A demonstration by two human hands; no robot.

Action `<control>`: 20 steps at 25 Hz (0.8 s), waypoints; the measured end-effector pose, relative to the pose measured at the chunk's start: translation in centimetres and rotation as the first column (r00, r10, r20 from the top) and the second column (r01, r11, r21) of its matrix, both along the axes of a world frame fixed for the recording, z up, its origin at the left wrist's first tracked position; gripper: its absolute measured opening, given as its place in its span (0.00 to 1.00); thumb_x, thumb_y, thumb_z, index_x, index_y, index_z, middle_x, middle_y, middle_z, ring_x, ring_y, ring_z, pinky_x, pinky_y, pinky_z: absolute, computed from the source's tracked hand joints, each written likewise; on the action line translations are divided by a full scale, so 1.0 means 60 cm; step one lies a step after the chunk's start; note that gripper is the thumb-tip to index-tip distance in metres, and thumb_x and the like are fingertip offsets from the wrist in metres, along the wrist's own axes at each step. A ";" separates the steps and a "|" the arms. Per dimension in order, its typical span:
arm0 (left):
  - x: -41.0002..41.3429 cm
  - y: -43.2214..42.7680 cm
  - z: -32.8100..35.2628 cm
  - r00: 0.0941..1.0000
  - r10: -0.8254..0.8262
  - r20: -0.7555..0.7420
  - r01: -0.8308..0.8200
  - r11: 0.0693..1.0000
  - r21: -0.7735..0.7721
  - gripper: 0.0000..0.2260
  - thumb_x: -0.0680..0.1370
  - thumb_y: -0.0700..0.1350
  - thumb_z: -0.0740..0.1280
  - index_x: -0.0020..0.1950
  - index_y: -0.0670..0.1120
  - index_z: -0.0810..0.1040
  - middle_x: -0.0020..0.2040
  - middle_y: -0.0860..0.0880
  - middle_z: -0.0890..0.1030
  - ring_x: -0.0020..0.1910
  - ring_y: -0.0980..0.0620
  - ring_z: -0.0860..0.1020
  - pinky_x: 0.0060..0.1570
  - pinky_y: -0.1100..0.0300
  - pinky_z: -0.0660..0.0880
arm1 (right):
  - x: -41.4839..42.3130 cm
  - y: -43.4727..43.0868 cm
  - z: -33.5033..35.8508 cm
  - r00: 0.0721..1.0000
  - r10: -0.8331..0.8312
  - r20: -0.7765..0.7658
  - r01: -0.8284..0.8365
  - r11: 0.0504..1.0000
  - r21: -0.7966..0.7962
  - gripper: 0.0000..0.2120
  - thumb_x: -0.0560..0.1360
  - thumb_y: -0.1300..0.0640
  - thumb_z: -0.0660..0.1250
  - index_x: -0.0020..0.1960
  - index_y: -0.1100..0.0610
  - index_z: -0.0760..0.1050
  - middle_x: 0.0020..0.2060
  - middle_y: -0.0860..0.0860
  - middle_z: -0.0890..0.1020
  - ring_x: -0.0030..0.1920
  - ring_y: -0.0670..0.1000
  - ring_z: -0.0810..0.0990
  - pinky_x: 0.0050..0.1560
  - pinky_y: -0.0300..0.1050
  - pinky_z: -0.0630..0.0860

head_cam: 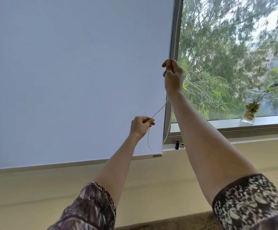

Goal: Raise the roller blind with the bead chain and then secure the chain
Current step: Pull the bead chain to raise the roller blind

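No text, number or brand can be read anywhere in view. A small label (pixel 157 156) sits at the right end of the bottom rail (pixel 68 164) of the roller blind (pixel 71 77), but its marking is too small and blurred to make out. The patterned sleeves (pixel 251 203) carry only an abstract print, no lettering.

Out past the bare pane (pixel 231 47), leafy trees (pixel 218 63) fill the view, blurred and green. A clear glass vase (pixel 249 110) stands on the window sill (pixel 271 121) at the right, holding a trailing plant cutting (pixel 277 80). Near the frame's lower corner sit a small black cylinder (pixel 177 144) and, just beside it, a tiny metal piece (pixel 182 145). Below runs a cream wall (pixel 151 188).
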State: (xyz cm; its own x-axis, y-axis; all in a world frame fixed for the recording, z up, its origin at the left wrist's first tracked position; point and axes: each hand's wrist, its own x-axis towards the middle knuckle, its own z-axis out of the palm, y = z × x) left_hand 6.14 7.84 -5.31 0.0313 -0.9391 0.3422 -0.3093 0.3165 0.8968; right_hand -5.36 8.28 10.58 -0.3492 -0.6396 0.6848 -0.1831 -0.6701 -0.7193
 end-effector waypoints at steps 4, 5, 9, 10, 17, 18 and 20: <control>0.008 -0.002 0.046 1.000 -0.005 0.022 0.005 1.000 0.007 0.09 0.76 0.43 0.68 0.55 0.42 0.82 0.52 0.45 0.85 0.53 0.49 0.82 0.61 0.55 0.76 | 0.002 0.013 -0.001 0.999 -0.031 -0.024 0.031 1.000 0.001 0.12 0.79 0.60 0.57 0.39 0.52 0.74 0.26 0.46 0.70 0.26 0.45 0.65 0.27 0.40 0.59; 0.007 0.002 0.060 1.000 -0.003 -0.004 0.003 1.000 -0.011 0.10 0.77 0.43 0.68 0.55 0.42 0.82 0.52 0.44 0.85 0.52 0.49 0.83 0.60 0.56 0.76 | 0.006 0.016 -0.007 0.999 -0.038 -0.025 0.038 0.999 0.016 0.12 0.79 0.60 0.57 0.39 0.52 0.74 0.25 0.46 0.70 0.26 0.46 0.65 0.28 0.41 0.60; 0.007 0.020 0.117 0.988 -0.043 -0.149 0.029 0.995 -0.092 0.12 0.79 0.45 0.64 0.56 0.41 0.81 0.51 0.44 0.85 0.48 0.52 0.83 0.42 0.70 0.76 | 0.026 0.028 -0.097 0.999 -0.022 -0.028 0.025 0.996 0.087 0.12 0.77 0.64 0.57 0.39 0.54 0.75 0.28 0.45 0.73 0.29 0.48 0.69 0.32 0.43 0.64; 0.007 0.025 0.131 0.980 -0.060 -0.191 0.042 0.994 -0.098 0.12 0.79 0.45 0.63 0.56 0.41 0.81 0.51 0.44 0.85 0.48 0.52 0.83 0.42 0.68 0.76 | 0.028 0.032 -0.128 0.999 -0.020 -0.037 0.024 0.993 0.115 0.11 0.77 0.64 0.57 0.40 0.55 0.76 0.28 0.44 0.73 0.29 0.48 0.69 0.33 0.43 0.65; -0.020 0.053 0.179 0.925 -0.152 -0.349 0.118 0.986 -0.118 0.11 0.80 0.44 0.63 0.56 0.41 0.81 0.52 0.44 0.84 0.45 0.54 0.82 0.51 0.54 0.75 | 0.038 0.057 -0.282 0.996 0.038 -0.078 -0.015 0.960 0.281 0.11 0.78 0.62 0.57 0.40 0.56 0.75 0.25 0.46 0.70 0.28 0.50 0.65 0.32 0.45 0.62; -0.026 0.056 0.181 0.921 -0.161 -0.356 0.124 0.984 -0.125 0.11 0.80 0.44 0.63 0.56 0.41 0.81 0.51 0.44 0.84 0.44 0.55 0.82 0.50 0.55 0.75 | 0.042 0.064 -0.294 0.994 0.040 -0.103 -0.008 0.954 0.300 0.11 0.78 0.62 0.57 0.40 0.55 0.75 0.25 0.46 0.70 0.27 0.50 0.65 0.32 0.45 0.62; -0.036 0.063 0.187 0.911 -0.168 -0.377 0.126 0.983 -0.133 0.11 0.80 0.43 0.63 0.56 0.40 0.81 0.49 0.45 0.84 0.43 0.55 0.82 0.47 0.58 0.74 | 0.045 0.077 -0.311 0.988 0.070 -0.134 -0.023 0.946 0.325 0.11 0.78 0.63 0.57 0.41 0.56 0.75 0.25 0.45 0.70 0.27 0.48 0.65 0.32 0.44 0.62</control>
